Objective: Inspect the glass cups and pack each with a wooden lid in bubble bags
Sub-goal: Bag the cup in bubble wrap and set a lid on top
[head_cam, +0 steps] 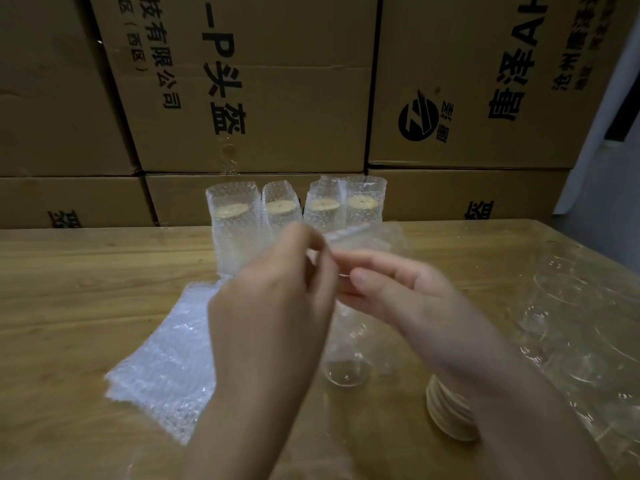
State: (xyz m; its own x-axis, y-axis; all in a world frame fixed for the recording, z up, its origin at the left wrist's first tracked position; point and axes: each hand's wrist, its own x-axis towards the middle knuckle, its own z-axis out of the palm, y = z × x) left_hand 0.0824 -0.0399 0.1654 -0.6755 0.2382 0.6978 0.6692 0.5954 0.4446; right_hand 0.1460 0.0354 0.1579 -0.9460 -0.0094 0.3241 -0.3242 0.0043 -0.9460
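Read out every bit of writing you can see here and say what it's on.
"-P头盔": middle cardboard box, sideways.
"技有限公司", "(西区)": same box, sideways.
"AH": right cardboard box; its other characters are turned and too blurred to read.
"盔", cut off: lower right box.
Lower left box: one cut-off character, unreadable.

Table (86, 271) is wood, visible grain, slight sheen. The bubble bags (166, 368) lower left are clear bumpy plastic that catches the light. Same stuff wraps the packed cups (232, 233) at the back, with pale matt wooden lids (232, 209) showing through. Glass cups (571, 341) on the right are clear and glossy. Boxes (242, 81) up top are matt brown cardboard.
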